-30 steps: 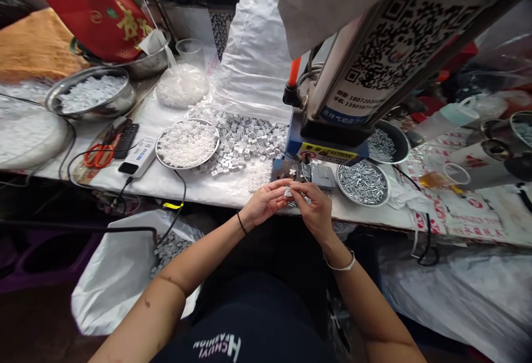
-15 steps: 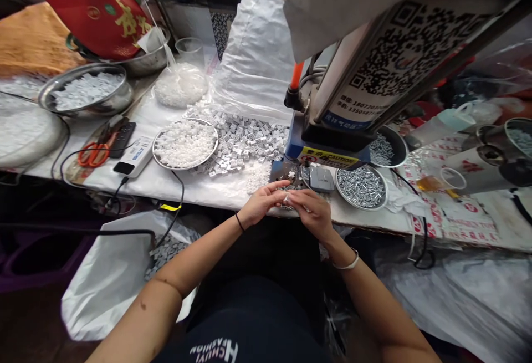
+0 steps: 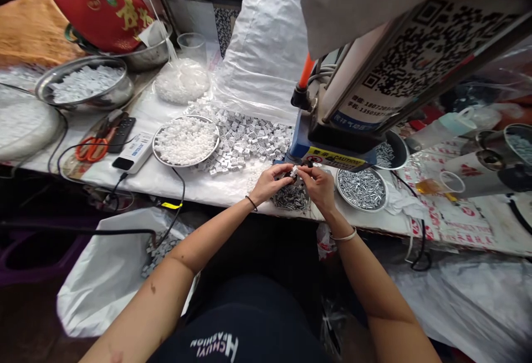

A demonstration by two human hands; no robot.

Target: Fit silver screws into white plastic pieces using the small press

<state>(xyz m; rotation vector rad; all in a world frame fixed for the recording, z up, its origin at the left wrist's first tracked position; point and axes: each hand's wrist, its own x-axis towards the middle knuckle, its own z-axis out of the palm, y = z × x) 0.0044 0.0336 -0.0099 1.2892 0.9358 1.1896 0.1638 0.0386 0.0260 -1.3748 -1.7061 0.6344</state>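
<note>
Far L on the bench: orange-handled scissors (image 3: 88, 150), a black remote (image 3: 121, 134) and a white power bank (image 3: 133, 152). Then a steel tray (image 3: 154, 147) heaped w/ white plastic pellets (image 3: 185, 141), and beside it loose square grey-and-white parts (image 3: 245, 140) spread over the white plastic sheet (image 3: 174, 188).

Our L hand (image 3: 270, 182), black band at the wrist, and our R hand (image 3: 319, 184), thin bangle, come together at the bench edge. Fingertips are closed in a tight pinch on a small white plastic piece (image 3: 293, 171), held up just in front of the blue base of the press (image 3: 297, 147). Can't tell which hand bears more of it. Right under the hands: a small heap of metal parts (image 3: 290, 198). Further R: a round tray of silver pins (image 3: 361, 188).

Step in hand, as we judge it: fine finger work on one piece, not press work. Next move calls for a steady pinch, clear of the heap.
</note>
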